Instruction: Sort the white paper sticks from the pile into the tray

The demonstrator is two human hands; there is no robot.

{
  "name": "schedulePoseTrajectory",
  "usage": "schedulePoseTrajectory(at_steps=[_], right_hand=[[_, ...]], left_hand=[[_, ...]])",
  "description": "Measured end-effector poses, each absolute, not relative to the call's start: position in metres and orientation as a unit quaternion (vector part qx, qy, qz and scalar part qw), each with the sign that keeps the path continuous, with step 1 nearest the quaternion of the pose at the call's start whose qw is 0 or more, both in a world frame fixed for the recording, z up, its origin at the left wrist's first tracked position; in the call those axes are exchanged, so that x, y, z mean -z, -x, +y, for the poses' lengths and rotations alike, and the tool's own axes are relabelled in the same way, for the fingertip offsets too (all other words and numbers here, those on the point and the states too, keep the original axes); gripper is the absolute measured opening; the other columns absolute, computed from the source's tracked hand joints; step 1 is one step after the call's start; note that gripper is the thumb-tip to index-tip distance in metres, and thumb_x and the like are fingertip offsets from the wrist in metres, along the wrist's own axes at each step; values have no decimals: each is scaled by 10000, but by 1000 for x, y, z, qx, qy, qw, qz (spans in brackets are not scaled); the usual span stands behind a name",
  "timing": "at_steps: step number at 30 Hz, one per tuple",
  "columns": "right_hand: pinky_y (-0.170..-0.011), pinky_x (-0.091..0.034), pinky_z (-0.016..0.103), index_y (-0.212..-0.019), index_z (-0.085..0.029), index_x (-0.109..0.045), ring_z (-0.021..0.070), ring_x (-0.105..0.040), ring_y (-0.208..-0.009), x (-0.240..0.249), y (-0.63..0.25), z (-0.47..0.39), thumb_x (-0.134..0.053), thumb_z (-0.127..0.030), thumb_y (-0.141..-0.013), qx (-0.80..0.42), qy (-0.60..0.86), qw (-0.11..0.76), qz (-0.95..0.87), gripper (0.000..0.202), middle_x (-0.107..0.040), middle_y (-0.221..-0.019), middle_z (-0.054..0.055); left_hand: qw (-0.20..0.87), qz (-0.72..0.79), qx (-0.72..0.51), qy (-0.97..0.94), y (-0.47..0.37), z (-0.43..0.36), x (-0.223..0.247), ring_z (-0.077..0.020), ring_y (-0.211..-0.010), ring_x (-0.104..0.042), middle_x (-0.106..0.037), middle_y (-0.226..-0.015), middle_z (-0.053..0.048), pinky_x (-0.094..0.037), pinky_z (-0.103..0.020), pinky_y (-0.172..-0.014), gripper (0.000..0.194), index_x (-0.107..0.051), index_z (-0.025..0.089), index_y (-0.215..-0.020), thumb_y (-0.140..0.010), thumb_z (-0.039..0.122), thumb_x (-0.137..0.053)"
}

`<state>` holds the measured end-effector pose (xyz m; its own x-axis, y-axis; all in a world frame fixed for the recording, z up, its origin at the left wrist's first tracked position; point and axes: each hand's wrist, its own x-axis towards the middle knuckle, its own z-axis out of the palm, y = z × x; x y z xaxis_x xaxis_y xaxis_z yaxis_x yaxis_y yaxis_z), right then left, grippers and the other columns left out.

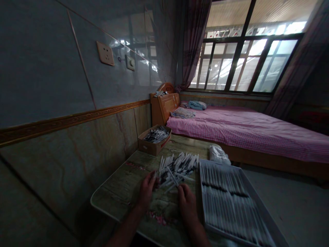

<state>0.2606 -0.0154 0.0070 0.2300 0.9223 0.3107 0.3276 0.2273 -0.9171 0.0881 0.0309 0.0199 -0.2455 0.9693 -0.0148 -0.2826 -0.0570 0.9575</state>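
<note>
A loose pile of white pens [183, 163] with dark parts lies on the table in front of me. My right hand [187, 199] is closed at the pile's near edge, its fingertips on one slim white pen [172, 176] that slants up and left. At the pile's left edge is my left hand [147, 187], fingers curled in; what they hold, if anything, is blurred and hidden. To the right of my right hand, a shallow white tray [202, 195] holds many similar pens in rows.
A cardboard box [151, 149] full of pens stands at the table's far left, by the wall. A crumpled whitish plastic bag [219, 155] lies behind the tray. Beyond the table [115, 192] is a bed with a pink checked sheet [231, 127].
</note>
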Motion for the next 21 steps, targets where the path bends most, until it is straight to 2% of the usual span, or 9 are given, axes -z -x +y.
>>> schedulePoseTrajectory(at_steps=[7, 11, 16, 21], right_hand=[[-737, -502, 274, -970, -189, -700, 223, -675, -866, -2, -262, -15, -487, -445, -896, -282, 542, 544, -575, 341, -733, -926, 70], [-739, -513, 286, -945, -184, -719, 233, -683, -861, -1, -263, -15, -520, -459, -881, -278, 538, 543, -582, 346, -741, -910, 75], [-754, -525, 302, -938, -189, -731, 239, -687, -867, 0, -263, -14, -529, -470, -875, -275, 535, 547, -583, 351, -746, -912, 81], [-767, -525, 309, -932, -193, -730, 238, -688, -869, 1, -264, -14, -527, -461, -872, -276, 533, 544, -586, 342, -746, -913, 76]], left_hand=[[569, 403, -663, -271, -80, 30, -20, -99, -605, -596, -651, -703, 18, -471, -197, -554, 535, -685, 166, -963, -527, 433, -841], [597, 376, -656, -269, -82, 28, -23, -79, -543, -552, -611, -639, 41, -434, -181, -488, 516, -656, 166, -926, -521, 411, -860], [599, 369, -658, -268, -84, 29, -22, -51, -489, -486, -561, -597, 60, -371, -160, -429, 487, -600, 158, -772, -501, 467, -862], [588, 375, -662, -274, -84, 32, -18, -42, -466, -460, -531, -572, 73, -350, -156, -422, 484, -586, 157, -749, -510, 485, -851]])
